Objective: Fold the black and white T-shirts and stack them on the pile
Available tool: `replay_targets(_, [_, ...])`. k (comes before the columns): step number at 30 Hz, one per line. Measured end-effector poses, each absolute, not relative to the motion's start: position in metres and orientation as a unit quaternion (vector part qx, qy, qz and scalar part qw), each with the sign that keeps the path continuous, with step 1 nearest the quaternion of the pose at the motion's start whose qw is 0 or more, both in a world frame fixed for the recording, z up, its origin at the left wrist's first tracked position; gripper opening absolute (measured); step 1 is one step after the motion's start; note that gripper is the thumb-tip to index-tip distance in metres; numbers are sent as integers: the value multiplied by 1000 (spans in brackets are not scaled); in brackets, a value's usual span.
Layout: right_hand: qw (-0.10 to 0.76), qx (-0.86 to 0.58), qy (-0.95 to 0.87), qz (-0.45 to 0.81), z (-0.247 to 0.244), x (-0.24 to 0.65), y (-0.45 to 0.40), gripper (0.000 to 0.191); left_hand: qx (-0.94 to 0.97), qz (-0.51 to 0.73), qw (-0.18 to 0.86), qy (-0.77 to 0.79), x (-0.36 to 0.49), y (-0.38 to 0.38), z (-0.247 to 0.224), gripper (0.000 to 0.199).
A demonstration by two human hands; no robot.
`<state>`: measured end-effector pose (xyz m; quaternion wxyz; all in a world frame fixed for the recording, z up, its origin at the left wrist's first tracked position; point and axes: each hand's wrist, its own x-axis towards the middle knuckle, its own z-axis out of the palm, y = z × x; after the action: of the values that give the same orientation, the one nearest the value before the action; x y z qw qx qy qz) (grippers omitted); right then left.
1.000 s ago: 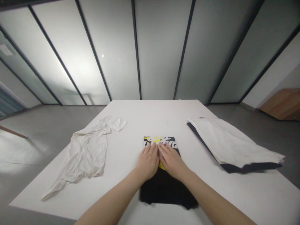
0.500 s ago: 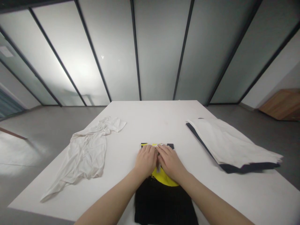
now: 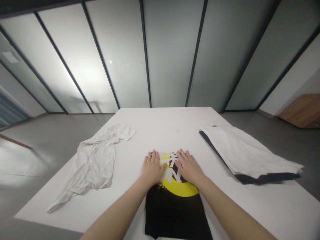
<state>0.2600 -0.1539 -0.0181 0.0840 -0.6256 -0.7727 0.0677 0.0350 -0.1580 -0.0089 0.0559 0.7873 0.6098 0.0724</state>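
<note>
Rests left hand (image 3: 153, 168) and right hand (image 3: 189, 167) flat on black garment (image 3: 176, 213), at six o'clock on the surface (image 3: 163, 130); has grip wide, pinching nothing; could rumple or skew the garment by pressing unevenly.

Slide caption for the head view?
Left hand and right hand on a folded black T-shirt with a yellow-and-white print, white table beneath.

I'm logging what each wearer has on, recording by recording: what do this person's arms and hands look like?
The left hand and right hand are ungloved, with no ring visible. The left forearm and right forearm are bare: no sleeve, watch, bracelet, cable or marking shows. Nail detail is too small to tell.
</note>
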Motion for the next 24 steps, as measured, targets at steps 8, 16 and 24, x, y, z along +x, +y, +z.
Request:
replay_targets(8, [185, -564, -804, 21, -13, 254, -157, 59, 806, 148, 1, 573, 32, -152, -6, 70])
replay_targets(16, [98, -525, -841, 83, -19, 234, -163, 62, 847, 81, 65, 522, 40, -159, -9, 65])
replay_targets(24, [120, -658, -742, 41, -26, 263, -143, 60, 750, 107, 69, 649, 24, -142, -8, 67])
